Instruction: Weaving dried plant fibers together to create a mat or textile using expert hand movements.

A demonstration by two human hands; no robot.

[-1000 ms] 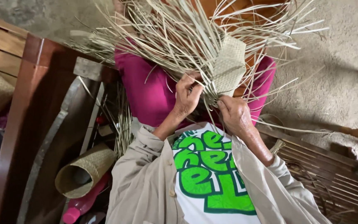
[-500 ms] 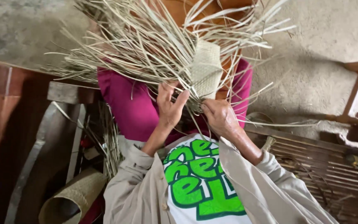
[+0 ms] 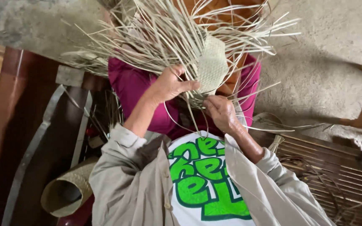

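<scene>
Head view: both hands are raised in front of the chest on a half-woven straw piece [image 3: 211, 67], a small pale woven panel with many loose strands fanning up and outward.

Left hand [image 3: 170, 83]: curled, thumb pressed across the panel's lower left edge, fingers behind it; it is gripping the woven part.

Right hand [image 3: 221, 111]: just below the panel, fingertips pinched together on a few loose strands hanging from its bottom edge.

Relation: panel lies above and slightly left of the right hand, directly right of the left thumb. Its long axis runs roughly up and down in frame. Left hand is the nearer, touching the weave itself.

Surroundings: rolled woven mat [image 3: 65, 192] at lower left; slatted bamboo bench [image 3: 336, 175] at lower right; concrete floor [image 3: 332, 46] beyond.
</scene>
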